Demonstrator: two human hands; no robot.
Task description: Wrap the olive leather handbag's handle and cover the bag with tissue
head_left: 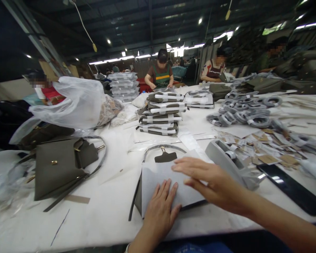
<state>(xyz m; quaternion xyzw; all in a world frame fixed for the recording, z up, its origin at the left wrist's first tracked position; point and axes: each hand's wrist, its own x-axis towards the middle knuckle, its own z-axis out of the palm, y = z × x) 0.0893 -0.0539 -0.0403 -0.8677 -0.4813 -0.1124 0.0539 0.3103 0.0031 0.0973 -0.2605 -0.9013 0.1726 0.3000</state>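
Note:
A white sheet point(156, 173) lies over a dark olive handbag point(138, 196) flat on the table in front of me. The bag's curved strap and a dark flap piece point(165, 157) with a metal clasp show past the sheet's far edge. My left hand point(161, 207) rests on the sheet's near left part, fingers spread flat. Over its right side is my right hand point(205, 179), fingers stretched out and holding nothing; whether it touches the sheet I cannot tell. Just beyond the right hand stands a grey tape dispenser point(222, 158).
An olive handbag point(56, 167) sits at the left, near a clear plastic bag point(73, 102). Wrapped bags form a stack point(162, 112) ahead. Grey strap coils point(242, 109), scattered tags point(268, 144) and a black phone-like slab point(292, 188) lie right. Several people work across the table.

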